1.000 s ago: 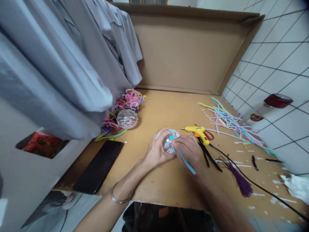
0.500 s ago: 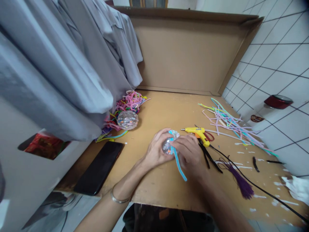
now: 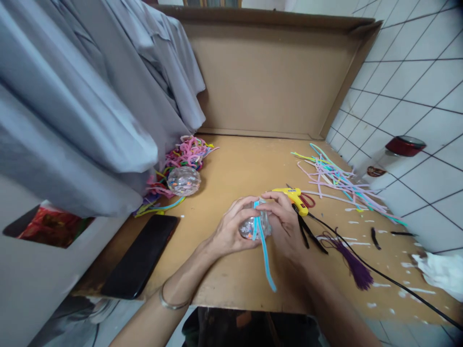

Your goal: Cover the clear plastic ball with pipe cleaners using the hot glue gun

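A clear faceted plastic ball (image 3: 248, 230) with coloured bits inside is gripped between my two hands, over the front of the table. My left hand (image 3: 228, 227) curls around its left side, thumb below and fingers on top. From the right, my right hand (image 3: 284, 224) presses its fingers against the ball's top and side. A light blue pipe cleaner (image 3: 266, 262) runs over the ball, and its loose end hangs down toward me. Just beyond my right hand lies a yellow hot glue gun (image 3: 296, 196), partly covered by the fingers.
Left are a second clear ball (image 3: 184, 181), a pile of coloured pipe cleaners (image 3: 186, 154) and a black phone (image 3: 141, 255). Right are loose pipe cleaners (image 3: 336, 178), a purple tassel (image 3: 352, 267), a black cable (image 3: 376, 270), a red-lidded jar (image 3: 405, 145) and white tissue (image 3: 439, 272). Cardboard (image 3: 260, 82) stands behind.
The ball has turned in my hands, and my right fingers have shifted from the pipe cleaner at its front to the top and right side. The view has swung slightly right.
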The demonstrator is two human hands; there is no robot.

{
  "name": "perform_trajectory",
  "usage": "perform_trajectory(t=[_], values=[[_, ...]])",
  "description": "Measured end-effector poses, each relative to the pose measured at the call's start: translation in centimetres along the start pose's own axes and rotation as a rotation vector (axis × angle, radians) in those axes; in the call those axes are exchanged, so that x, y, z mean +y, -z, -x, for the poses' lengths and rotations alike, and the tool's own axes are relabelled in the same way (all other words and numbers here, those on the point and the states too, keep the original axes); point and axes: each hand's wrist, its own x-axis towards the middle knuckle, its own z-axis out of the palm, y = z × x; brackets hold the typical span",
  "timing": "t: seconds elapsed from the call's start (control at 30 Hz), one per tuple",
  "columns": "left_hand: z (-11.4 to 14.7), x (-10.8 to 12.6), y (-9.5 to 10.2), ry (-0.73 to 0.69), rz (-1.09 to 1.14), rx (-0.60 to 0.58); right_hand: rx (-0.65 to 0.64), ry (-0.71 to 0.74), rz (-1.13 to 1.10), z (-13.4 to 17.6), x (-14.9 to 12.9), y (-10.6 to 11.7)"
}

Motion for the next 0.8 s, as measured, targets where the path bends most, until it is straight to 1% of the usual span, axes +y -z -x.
perform_trajectory(t=[0.1,0.17,0.27,0.33,0.43,0.5,0.6,0.67,0.73,0.8], values=[[0.1,-0.1,-0.1,0.044,0.0,-0.018,-0.004,-0.025,-0.013,-0.1,-0.3,0.0],[0.2,-0.1,-0.1,0.097,0.021,-0.033,-0.008,-0.077,-0.012,-0.1,-0.3,-0.1],[0.2,0.0,-0.1,0.169,0.057,-0.041,-0.042,-0.154,-0.007,-0.2,-0.4,-0.1],[0.1,0.1,-0.1,0.196,0.078,-0.037,-0.064,-0.171,-0.006,-0.3,-0.4,-0.1],[0.0,0.2,-0.1,0.229,0.124,-0.017,-0.084,-0.169,-0.025,-0.4,-0.5,0.0],[-0.2,0.3,-0.1,0.268,0.176,0.015,-0.059,-0.157,-0.045,-0.4,-0.5,0.0],[-0.4,0.4,0.0,0.387,0.265,0.074,0.003,-0.14,-0.06,-0.3,-0.3,-0.1],[-0.6,0.6,0.1,0.48,0.29,0.1,0.016,-0.14,-0.041,-0.2,-0.1,-0.1],[-0.8,0.7,0.2,0.541,0.282,0.097,0.005,-0.133,-0.011,-0.2,-0.1,-0.1],[-0.9,0.9,0.3,0.557,0.266,0.079,-0.019,-0.11,0.002,-0.3,-0.2,0.0]])
